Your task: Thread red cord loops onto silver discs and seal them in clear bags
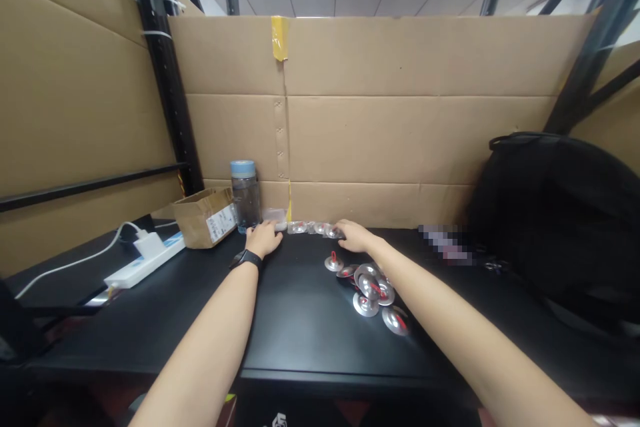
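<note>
A row of clear-wrapped finger cymbals lies along the foot of the back cardboard. My right hand is at the row's right end, its thumb and fingers around the last wrapped finger cymbal; the exact contact is partly hidden. At the opposite end, my left hand rests with fingers apart beside a small whitish packet. Nearer me, several loose metal finger cymbals with red loops are heaped beside my right forearm. One finger cymbal sits alone, loop up, just below my right hand.
A blue-lidded bottle and an open cardboard box stand left of my left hand. Farther left is a white power strip with a plug and cable. A black bag fills the right side of the black tabletop.
</note>
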Demonstrator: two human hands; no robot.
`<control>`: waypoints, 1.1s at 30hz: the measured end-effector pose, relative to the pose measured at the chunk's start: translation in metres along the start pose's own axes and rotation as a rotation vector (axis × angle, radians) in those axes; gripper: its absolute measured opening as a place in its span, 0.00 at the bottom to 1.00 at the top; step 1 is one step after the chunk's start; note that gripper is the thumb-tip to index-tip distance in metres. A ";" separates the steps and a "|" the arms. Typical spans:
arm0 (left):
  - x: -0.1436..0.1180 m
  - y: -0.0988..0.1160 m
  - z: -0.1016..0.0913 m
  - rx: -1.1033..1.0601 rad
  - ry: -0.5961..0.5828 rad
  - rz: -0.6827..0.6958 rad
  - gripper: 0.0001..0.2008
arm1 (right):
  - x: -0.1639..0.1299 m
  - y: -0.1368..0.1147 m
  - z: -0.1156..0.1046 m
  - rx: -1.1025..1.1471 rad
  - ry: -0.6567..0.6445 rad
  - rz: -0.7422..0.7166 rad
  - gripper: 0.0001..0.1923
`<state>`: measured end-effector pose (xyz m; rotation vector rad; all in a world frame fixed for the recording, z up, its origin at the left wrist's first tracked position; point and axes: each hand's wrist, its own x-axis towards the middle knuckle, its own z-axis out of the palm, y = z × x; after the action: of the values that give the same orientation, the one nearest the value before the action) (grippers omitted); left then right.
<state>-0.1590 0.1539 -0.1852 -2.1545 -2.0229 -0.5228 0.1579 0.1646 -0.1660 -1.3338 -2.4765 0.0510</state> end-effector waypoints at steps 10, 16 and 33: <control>-0.005 0.008 -0.007 0.034 0.075 -0.045 0.23 | 0.019 0.004 0.001 -0.052 -0.105 0.113 0.23; -0.014 0.014 -0.014 0.057 0.126 -0.051 0.20 | 0.003 0.016 -0.015 0.012 -0.122 0.216 0.12; -0.030 0.079 -0.027 -0.057 0.365 0.204 0.14 | -0.057 0.058 -0.028 0.384 0.103 0.363 0.03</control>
<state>-0.0862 0.1099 -0.1597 -2.0795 -1.5961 -0.8765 0.2424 0.1472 -0.1654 -1.5398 -1.9813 0.5007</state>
